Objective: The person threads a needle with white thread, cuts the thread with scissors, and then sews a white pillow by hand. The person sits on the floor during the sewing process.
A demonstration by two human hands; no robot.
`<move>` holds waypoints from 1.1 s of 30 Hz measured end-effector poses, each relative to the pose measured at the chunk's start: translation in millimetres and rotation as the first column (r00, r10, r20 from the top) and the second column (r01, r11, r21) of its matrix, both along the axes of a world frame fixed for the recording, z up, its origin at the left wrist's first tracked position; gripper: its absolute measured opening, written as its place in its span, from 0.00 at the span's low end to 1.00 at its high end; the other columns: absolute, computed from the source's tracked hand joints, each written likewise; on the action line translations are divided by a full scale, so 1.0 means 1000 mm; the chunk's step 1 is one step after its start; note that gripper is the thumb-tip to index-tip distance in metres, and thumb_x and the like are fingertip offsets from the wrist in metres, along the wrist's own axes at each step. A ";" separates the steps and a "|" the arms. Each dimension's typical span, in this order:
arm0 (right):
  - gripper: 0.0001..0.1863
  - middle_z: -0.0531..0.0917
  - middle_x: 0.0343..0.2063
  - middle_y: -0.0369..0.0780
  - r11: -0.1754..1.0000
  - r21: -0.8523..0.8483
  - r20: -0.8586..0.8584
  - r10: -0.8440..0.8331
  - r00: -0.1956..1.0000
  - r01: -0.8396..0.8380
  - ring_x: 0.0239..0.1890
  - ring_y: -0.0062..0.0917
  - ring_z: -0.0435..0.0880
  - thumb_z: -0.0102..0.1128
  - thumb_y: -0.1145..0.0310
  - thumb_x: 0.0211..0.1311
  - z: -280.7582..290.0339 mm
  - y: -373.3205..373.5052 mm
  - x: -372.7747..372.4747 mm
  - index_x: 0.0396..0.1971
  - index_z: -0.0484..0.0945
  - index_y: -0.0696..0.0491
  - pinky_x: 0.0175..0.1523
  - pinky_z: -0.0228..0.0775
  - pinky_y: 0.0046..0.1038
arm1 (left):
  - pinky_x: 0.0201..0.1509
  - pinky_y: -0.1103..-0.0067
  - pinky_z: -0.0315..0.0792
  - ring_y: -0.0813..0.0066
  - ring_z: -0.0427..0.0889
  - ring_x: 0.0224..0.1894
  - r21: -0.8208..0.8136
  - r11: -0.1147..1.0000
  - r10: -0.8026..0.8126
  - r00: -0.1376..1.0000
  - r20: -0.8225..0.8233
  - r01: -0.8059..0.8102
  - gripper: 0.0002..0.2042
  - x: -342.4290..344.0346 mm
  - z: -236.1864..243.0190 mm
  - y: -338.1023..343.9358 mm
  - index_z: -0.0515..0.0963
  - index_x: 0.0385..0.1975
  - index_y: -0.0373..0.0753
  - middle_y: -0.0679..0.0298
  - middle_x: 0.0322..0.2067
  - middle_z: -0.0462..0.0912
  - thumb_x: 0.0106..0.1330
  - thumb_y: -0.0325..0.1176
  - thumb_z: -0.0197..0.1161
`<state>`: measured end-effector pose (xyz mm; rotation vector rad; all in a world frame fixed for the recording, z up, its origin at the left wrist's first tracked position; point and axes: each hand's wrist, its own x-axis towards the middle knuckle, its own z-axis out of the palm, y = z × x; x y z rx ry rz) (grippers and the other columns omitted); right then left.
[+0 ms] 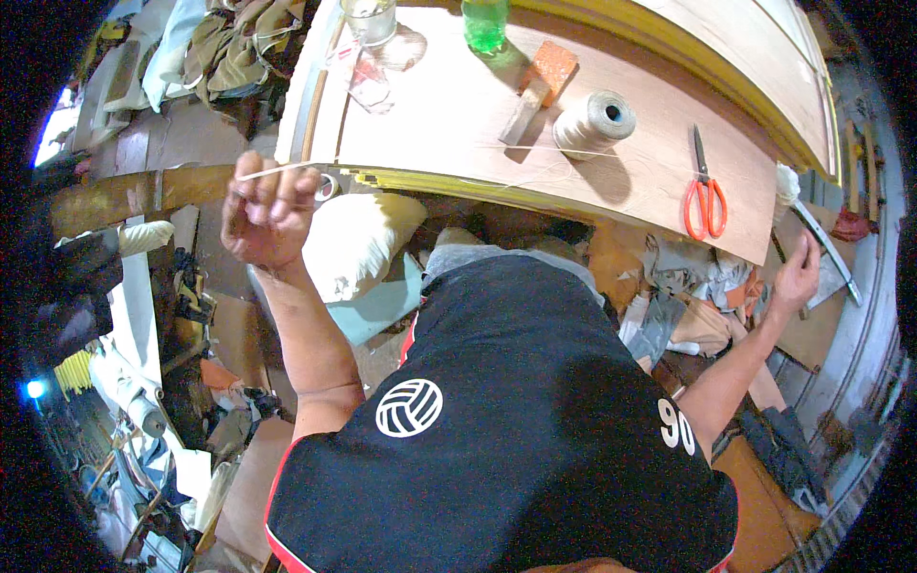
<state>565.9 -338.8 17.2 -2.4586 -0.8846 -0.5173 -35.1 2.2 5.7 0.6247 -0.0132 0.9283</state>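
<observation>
A: What are your hands doing?
B: Your left hand (272, 210) is raised just beside the near left corner of the bench (659, 153), fingers pinched on a thin pale strand (282, 170) pointing toward that corner; your right hand (798, 274) is out past the right edge, and I cannot tell whether it grips anything
A: And beyond them?
B: Your red-handled scissors (705, 196) lie by the near right corner, a spool (583, 129) stands left of them, then a wooden block (523, 113) against an orange block (552, 67); toward the far edge stands a green bottle (485, 27)
</observation>
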 end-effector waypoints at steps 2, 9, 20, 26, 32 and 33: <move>0.18 0.86 0.46 0.43 0.999 -0.005 0.046 -0.054 0.997 0.054 0.48 0.33 0.84 0.54 0.57 0.72 -0.018 -0.045 0.036 0.51 0.82 0.53 0.53 0.73 0.32 | 0.54 0.72 0.63 0.80 0.73 0.29 -0.065 0.997 0.041 0.996 0.083 -0.035 0.02 -0.002 0.008 0.005 0.74 0.35 0.44 0.74 0.22 0.74 0.70 0.32 0.57; 0.20 0.87 0.43 0.45 0.962 -0.076 0.066 -0.257 0.964 0.261 0.45 0.41 0.85 0.54 0.54 0.70 -0.061 -0.130 0.060 0.49 0.83 0.53 0.51 0.74 0.35 | 0.53 0.74 0.65 0.82 0.74 0.28 -0.117 0.973 0.216 0.960 0.177 -0.198 0.03 -0.031 0.047 0.022 0.75 0.30 0.45 0.77 0.21 0.76 0.63 0.27 0.61; 0.20 0.85 0.47 0.50 0.942 -0.047 -0.002 -0.332 0.943 0.331 0.51 0.40 0.83 0.56 0.58 0.69 -0.063 -0.128 0.066 0.47 0.82 0.60 0.57 0.71 0.36 | 0.56 0.72 0.64 0.79 0.74 0.25 -0.142 0.927 0.363 0.925 0.110 -0.347 0.07 -0.071 0.063 0.056 0.71 0.24 0.45 0.74 0.17 0.73 0.57 0.22 0.59; 0.20 0.83 0.50 0.50 0.975 -0.107 -0.032 -0.197 0.980 0.193 0.54 0.40 0.81 0.53 0.59 0.71 -0.087 -0.091 0.124 0.52 0.79 0.59 0.60 0.70 0.37 | 0.60 0.66 0.64 0.75 0.74 0.34 0.108 0.897 0.438 0.896 -0.076 -0.430 0.01 -0.075 0.077 0.026 0.75 0.33 0.41 0.71 0.25 0.74 0.64 0.27 0.57; 0.18 0.84 0.43 0.53 0.972 -0.169 -0.012 0.164 0.986 -0.164 0.48 0.45 0.83 0.55 0.63 0.68 -0.115 -0.055 0.192 0.47 0.81 0.62 0.55 0.72 0.39 | 0.62 0.60 0.68 0.64 0.77 0.39 0.266 0.758 0.649 0.730 -0.213 -0.596 0.10 -0.084 0.127 -0.004 0.78 0.43 0.33 0.61 0.31 0.78 0.72 0.33 0.55; 0.18 0.84 0.43 0.53 0.963 -0.213 -0.013 0.168 0.986 -0.167 0.47 0.45 0.83 0.54 0.63 0.68 -0.112 -0.035 0.189 0.47 0.81 0.62 0.55 0.72 0.39 | 0.61 0.61 0.69 0.64 0.79 0.38 0.310 0.725 0.684 0.694 -0.223 -0.615 0.10 -0.086 0.141 -0.017 0.78 0.43 0.34 0.61 0.31 0.79 0.73 0.34 0.55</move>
